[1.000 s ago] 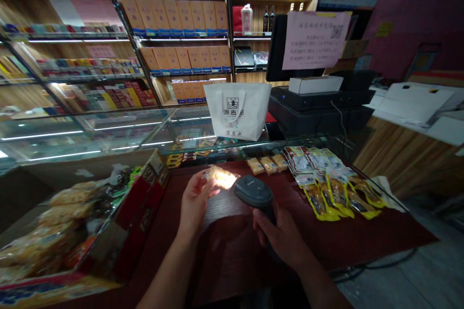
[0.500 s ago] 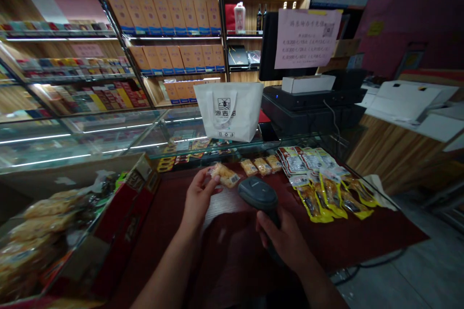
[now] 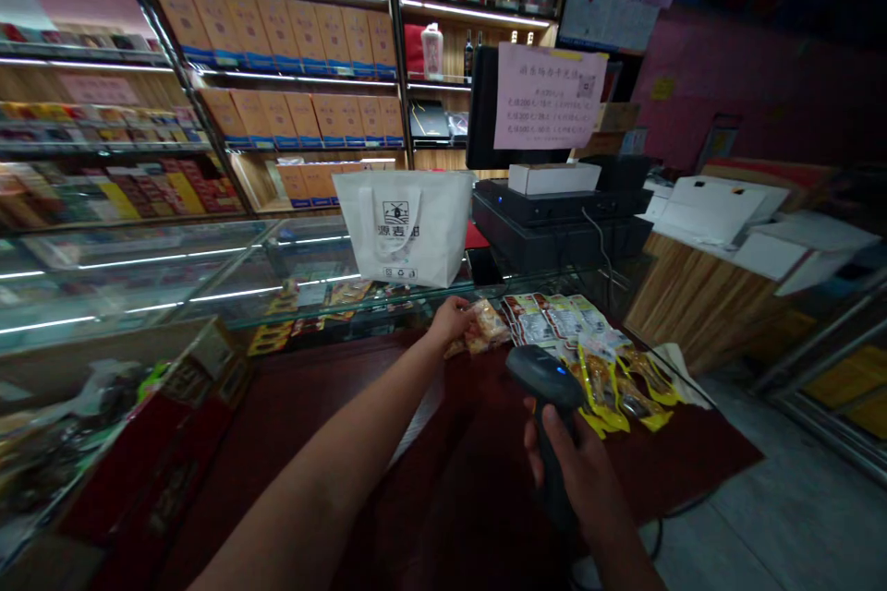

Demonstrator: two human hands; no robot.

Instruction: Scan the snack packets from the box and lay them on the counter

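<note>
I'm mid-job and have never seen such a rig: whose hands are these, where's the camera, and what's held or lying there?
There's no robot here: these are a person's two bare hands, seen by one camera worn on the head, looking forward and down. The right hand grips a dark grey handheld scanner with a small blue light. The left hand touches small golden-brown snacks in clear wrappers; whether it grips one is unclear. On the dark red tabletop lie flat silver-and-red packets and, nearer the person, yellow-edged packets. A red open-topped cardboard box stands at the left. Behind, a white bag with black print stands on a glass counter.
</note>
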